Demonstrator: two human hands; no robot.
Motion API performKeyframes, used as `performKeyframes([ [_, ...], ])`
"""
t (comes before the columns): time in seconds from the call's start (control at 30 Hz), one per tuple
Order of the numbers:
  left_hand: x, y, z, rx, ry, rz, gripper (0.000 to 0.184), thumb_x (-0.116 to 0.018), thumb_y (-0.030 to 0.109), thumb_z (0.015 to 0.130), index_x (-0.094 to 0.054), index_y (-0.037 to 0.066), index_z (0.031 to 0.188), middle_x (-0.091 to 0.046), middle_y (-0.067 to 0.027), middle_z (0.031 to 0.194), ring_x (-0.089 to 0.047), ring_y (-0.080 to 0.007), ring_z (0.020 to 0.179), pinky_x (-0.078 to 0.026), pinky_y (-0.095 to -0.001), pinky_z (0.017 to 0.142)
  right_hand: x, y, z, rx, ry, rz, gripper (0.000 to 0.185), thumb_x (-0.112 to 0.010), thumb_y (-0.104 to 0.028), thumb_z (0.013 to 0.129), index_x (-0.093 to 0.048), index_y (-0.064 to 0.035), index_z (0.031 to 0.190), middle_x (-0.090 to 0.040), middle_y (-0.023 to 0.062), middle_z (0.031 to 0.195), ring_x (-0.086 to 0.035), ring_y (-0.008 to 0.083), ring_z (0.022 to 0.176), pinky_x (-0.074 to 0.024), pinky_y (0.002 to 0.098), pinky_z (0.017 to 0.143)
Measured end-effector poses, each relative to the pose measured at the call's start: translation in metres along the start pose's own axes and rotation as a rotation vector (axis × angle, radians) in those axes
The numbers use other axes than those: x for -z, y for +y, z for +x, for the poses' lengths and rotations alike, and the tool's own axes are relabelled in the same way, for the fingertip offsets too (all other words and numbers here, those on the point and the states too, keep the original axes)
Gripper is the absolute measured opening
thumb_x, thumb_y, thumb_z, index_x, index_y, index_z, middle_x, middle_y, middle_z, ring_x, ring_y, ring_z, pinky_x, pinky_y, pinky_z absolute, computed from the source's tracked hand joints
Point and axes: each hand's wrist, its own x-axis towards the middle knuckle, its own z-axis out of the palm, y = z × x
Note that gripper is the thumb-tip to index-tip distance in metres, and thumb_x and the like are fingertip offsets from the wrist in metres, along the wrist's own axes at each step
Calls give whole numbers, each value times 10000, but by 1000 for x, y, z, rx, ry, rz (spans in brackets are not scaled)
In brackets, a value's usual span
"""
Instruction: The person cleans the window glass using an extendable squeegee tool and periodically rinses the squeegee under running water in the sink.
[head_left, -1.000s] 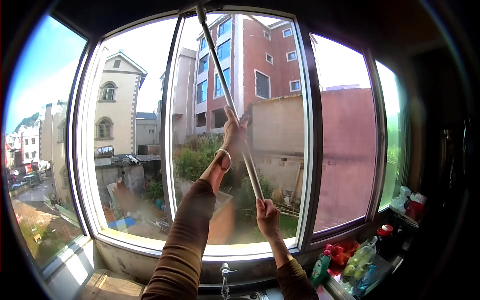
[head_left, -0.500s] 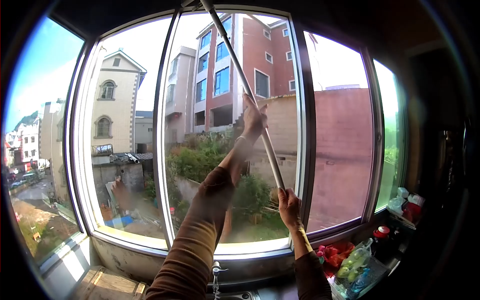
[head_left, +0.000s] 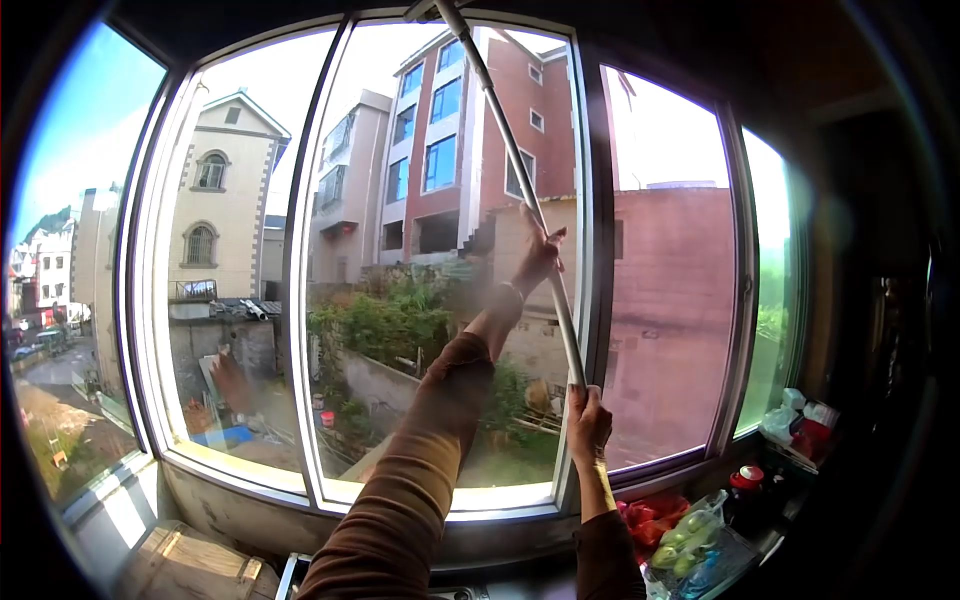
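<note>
A long white-and-grey pole [head_left: 512,150] slants up across the window [head_left: 445,400], its top reaching the upper frame. Only part of a flat head [head_left: 425,12] shows at the top edge, too little to tell its kind. Around the middle of the pole is my left hand [head_left: 538,255], arm stretched forward, with some fingers sticking out past the shaft. My right hand [head_left: 590,425] is closed around the lower end, near the right window post. Both arms wear brown sleeves.
On the right, a counter holds a bag of green produce [head_left: 690,540], a red bag [head_left: 655,520] and a red-capped container [head_left: 747,480]. A wooden lid or board [head_left: 195,570] lies at lower left. Buildings stand outside the glass.
Both hands and the pole have shifted to the right in view, and more of the flat head shows at the top. The view itself has turned slightly. Both hands keep their hold.
</note>
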Motion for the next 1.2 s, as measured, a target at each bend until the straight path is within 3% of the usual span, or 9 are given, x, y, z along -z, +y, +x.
performKeyframes([
  [0.1, -25, -41, 13, 60, -70, -159, 960, -516, 32, 933, 262, 268, 1444, -530, -332, 1111, -488, -163, 401, -456, -302, 360, 6, 21, -2, -16, 16, -70, 367, -486, -423, 975, -510, -65, 897, -605, 229, 652, -605, 451, 650, -455, 526, 542],
  [0.23, -67, -88, 29, 190, -129, -221, 1016, -507, 36, 939, 331, 390, 1393, -561, -241, 1175, -478, -182, 381, -435, -318, 333, 11, 46, -11, -42, 48, -101, 336, -500, -403, 974, -499, -70, 926, -616, 224, 660, -610, 443, 647, -454, 518, 534],
  [0.33, -91, -101, 17, 170, -146, -137, 972, -537, 3, 918, 223, 255, 1470, -479, -304, 1327, -471, -155, 484, -426, -319, 373, 13, 51, -22, -86, 71, -31, 341, -505, -386, 973, -501, -53, 902, -613, 240, 684, -607, 451, 669, -449, 515, 537],
  [0.5, -92, -101, 12, 73, -135, 36, 886, -578, 35, 899, 43, 166, 1517, -566, -293, 1147, -588, -218, 592, -481, -368, 462, 0, 49, -32, -187, 25, 76, 397, -509, -374, 971, -552, -3, 835, -579, 240, 670, -611, 424, 672, -440, 460, 561],
  [0.6, -56, -34, -27, 192, -108, 257, 885, -576, 76, 907, 58, 150, 1519, -631, -237, 1087, -581, -211, 606, -498, -315, 508, -13, 22, -52, -172, -57, 209, 431, -510, -383, 973, -534, 7, 790, -541, 214, 612, -587, 399, 604, -427, 439, 538],
  [0.7, 12, -1, -48, 148, -72, 519, 830, -554, 124, 918, 20, 79, 1517, -679, -187, 886, -612, -256, 654, -514, -331, 583, -54, -18, -79, -135, -145, 477, 471, -520, -454, 965, -499, -38, 746, -454, 60, 545, -481, 150, 504, -396, 338, 484],
  [0.83, 87, -16, -35, 60, 65, 770, 834, -546, 126, 908, 45, -8, 1482, -657, -261, 899, -648, -391, 754, -510, -432, 699, -87, -50, -88, -184, -264, 574, 464, -519, -460, 967, -480, -65, 727, -445, 15, 566, -470, 122, 522, -385, 318, 481],
  [1.07, 67, -2, -27, 119, 102, 841, 857, -543, 129, 903, 86, 9, 1473, -634, -325, 947, -643, -454, 872, -524, -475, 767, -64, -36, -71, -313, -386, 731, 450, -521, -517, 951, -450, -127, 738, -404, -42, 537, -403, 50, 418, -301, 233, 357],
  [1.2, 17, 1, -28, 133, 136, 858, 842, -520, 118, 928, 110, 75, 1485, -629, -297, 1016, -648, -414, 932, -524, -449, 826, -3, -19, -42, -426, -503, 814, 439, -512, -515, 957, -460, -123, 766, -395, -47, 542, -373, 43, 389, -280, 231, 333],
])
